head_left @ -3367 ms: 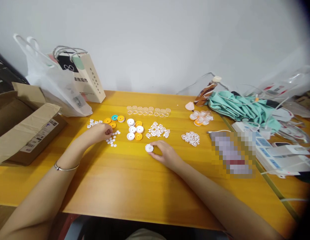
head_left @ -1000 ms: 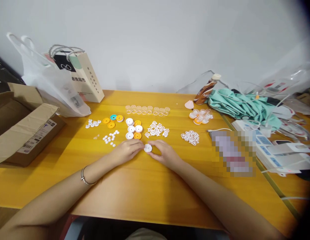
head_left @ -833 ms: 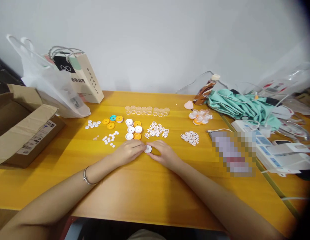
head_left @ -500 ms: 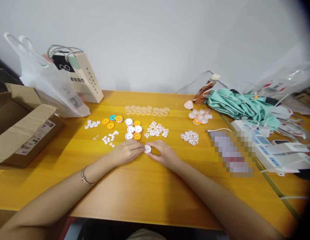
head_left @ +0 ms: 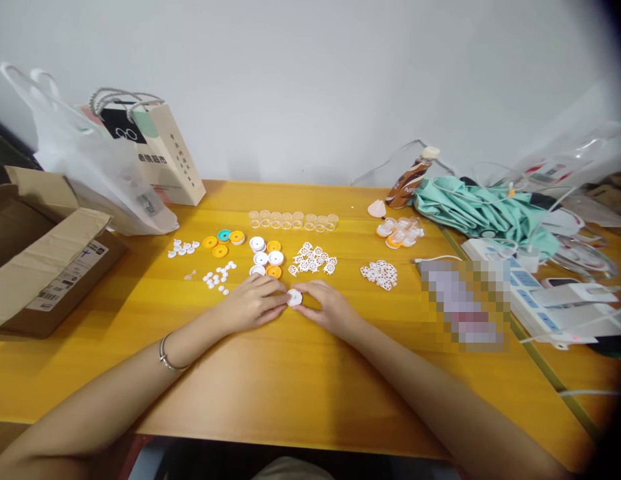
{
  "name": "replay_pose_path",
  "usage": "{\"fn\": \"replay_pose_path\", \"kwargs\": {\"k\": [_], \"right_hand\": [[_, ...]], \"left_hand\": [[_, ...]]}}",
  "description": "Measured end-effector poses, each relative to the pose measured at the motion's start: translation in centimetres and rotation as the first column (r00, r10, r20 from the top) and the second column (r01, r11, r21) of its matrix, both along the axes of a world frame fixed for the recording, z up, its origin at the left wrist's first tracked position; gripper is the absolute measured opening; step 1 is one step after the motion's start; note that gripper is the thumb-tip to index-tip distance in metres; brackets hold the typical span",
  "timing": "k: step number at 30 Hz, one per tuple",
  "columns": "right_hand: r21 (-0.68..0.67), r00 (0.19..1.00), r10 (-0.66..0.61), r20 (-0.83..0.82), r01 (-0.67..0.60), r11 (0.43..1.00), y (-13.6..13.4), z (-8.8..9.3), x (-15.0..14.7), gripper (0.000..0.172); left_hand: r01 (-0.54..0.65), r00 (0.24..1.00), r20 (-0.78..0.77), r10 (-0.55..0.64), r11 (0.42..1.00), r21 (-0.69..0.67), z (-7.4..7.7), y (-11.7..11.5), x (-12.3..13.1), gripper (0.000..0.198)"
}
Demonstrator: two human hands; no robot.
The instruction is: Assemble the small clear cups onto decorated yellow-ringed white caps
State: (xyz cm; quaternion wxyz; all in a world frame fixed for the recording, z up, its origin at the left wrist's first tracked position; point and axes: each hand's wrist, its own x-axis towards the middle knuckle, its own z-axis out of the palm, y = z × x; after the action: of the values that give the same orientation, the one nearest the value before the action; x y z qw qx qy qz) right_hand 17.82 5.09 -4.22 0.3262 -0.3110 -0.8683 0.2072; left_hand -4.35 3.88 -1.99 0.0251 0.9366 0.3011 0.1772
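Observation:
Between the fingertips of my left hand [head_left: 260, 301] and my right hand [head_left: 327, 307] is a small round white plastic piece [head_left: 295, 297], gripped from both sides just above the table. Fingers cover its edges. Just beyond my left hand stand white round cups [head_left: 275, 258] and orange ones [head_left: 273, 272]. Past my right hand lies a pile of white openwork pieces [head_left: 313, 259]. Small white caps [head_left: 219, 275] are scattered left of my left hand, with orange and teal round parts [head_left: 224, 236] behind them. A row of clear cups [head_left: 287, 221] stands farther back.
An open cardboard box [head_left: 55, 287] and a white plastic bag [head_left: 105, 167] stand left. Right are more openwork pieces [head_left: 379, 274], orange-and-clear parts [head_left: 400, 233], a bottle [head_left: 411, 179], a green cloth bundle [head_left: 485, 213], a blurred-out object [head_left: 463, 307] and a power strip [head_left: 520, 287] with cables.
The view has shifted slightly. Both hands stay together on the white piece, and my left fingers have moved a little, now covering more of the nearest white cup.

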Motion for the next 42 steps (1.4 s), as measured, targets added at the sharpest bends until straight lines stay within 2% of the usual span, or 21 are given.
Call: {"fn": "replay_pose_path", "kwargs": {"k": [4,7,9,11,13,15,18,22,28,35,42], "right_hand": [[-0.022,1.000,0.004,0.014,-0.004,1.000,0.0,0.2,0.0,0.029],[-0.025,1.000,0.007,0.016,-0.007,1.000,-0.1,0.4,0.0,0.029],[-0.017,1.000,0.004,0.011,-0.004,1.000,-0.1,0.5,0.0,0.030],[-0.013,1.000,0.005,0.007,-0.005,1.000,-0.1,0.6,-0.1,0.029],[-0.017,1.000,0.007,0.009,-0.007,1.000,-0.1,0.8,-0.1,0.029],[-0.020,1.000,0.006,0.014,-0.006,1.000,-0.2,0.8,-0.1,0.028],[-0.014,1.000,0.002,0.011,-0.002,1.000,-0.2,0.9,-0.1,0.029],[-0.008,1.000,0.012,0.008,-0.012,1.000,-0.2,0.9,-0.1,0.029],[0.007,1.000,0.009,0.012,-0.009,1.000,-0.2,0.8,-0.1,0.029],[-0.001,1.000,0.002,0.017,-0.002,1.000,-0.1,0.7,-0.1,0.031],[-0.007,1.000,-0.002,-0.005,0.002,1.000,-0.3,0.8,0.1,0.038]], "left_hand": [[0.001,0.999,0.037,0.000,0.999,-0.050,0.5,-0.1,0.1,0.024],[0.005,0.991,0.133,0.013,0.992,-0.129,2.4,0.2,-1.2,0.022],[0.001,0.990,0.138,0.035,0.967,-0.253,4.2,0.5,-3.0,0.021],[-0.064,0.995,0.040,0.088,0.910,-0.409,5.7,0.9,-5.1,0.020],[-0.182,0.983,-0.117,0.141,0.833,-0.523,6.5,1.3,-7.0,0.016],[-0.260,0.962,-0.219,0.160,0.774,-0.578,6.4,1.7,-8.1,0.012],[-0.327,0.940,-0.279,0.194,0.741,-0.586,5.6,2.1,-8.4,0.009],[-0.355,0.931,-0.290,0.222,0.737,-0.575,5.2,2.2,-8.0,0.011],[-0.346,0.936,-0.272,0.224,0.729,-0.591,5.8,1.9,-8.0,0.015],[-0.378,0.917,-0.315,0.246,0.788,-0.485,6.0,1.4,-7.3,0.015],[-0.352,0.919,-0.324,0.225,0.840,-0.413,5.7,1.4,-7.4,0.015]]}}
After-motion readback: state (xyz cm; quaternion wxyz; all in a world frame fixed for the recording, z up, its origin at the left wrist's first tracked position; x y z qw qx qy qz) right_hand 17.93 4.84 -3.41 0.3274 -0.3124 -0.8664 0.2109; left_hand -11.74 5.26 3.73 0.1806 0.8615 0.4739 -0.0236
